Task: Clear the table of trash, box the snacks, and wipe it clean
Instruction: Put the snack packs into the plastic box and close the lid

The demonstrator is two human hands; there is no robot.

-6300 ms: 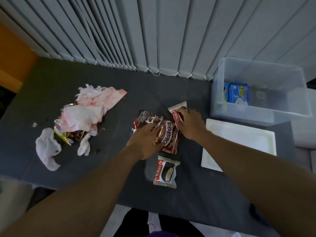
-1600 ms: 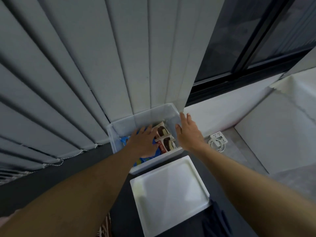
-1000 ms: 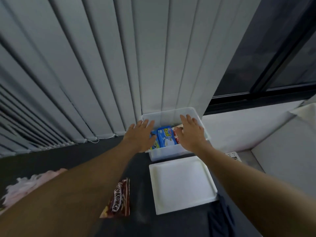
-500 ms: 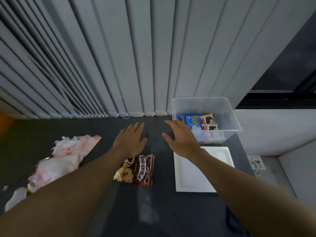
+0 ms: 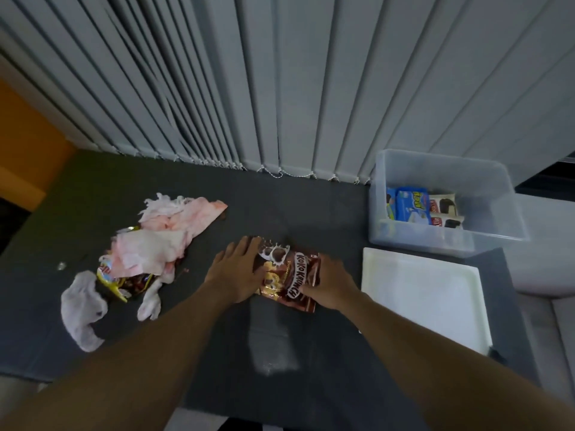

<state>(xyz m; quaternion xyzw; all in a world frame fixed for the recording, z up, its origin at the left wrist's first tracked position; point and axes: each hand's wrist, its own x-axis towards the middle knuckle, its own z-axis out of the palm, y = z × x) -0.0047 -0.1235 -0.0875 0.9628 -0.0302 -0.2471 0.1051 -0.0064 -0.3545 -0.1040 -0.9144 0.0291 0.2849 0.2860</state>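
Note:
A brown Koko Krunch packet (image 5: 291, 276) lies flat on the dark table (image 5: 280, 353), near its middle. My left hand (image 5: 235, 270) lies with straight fingers on the packet's left edge. From the other side, my right hand (image 5: 326, 284) grips the right edge, thumb on top of the packet. The clear plastic box (image 5: 448, 241) stands at the back right and holds a blue snack pack (image 5: 410, 206) and two white choco pie packs (image 5: 445, 213). A heap of pink-stained tissues (image 5: 161, 244) covers a yellow wrapper (image 5: 124, 286) on the left.
The box's white lid (image 5: 423, 293) lies flat in front of the box, just right of my right hand. A crumpled white tissue (image 5: 82, 309) sits at the front left. Grey vertical blinds (image 5: 280, 88) hang along the table's far edge.
My view swung from the box back to the table. Both hands came down and toward me, from hovering beyond the Koko Krunch packet onto its two sides.

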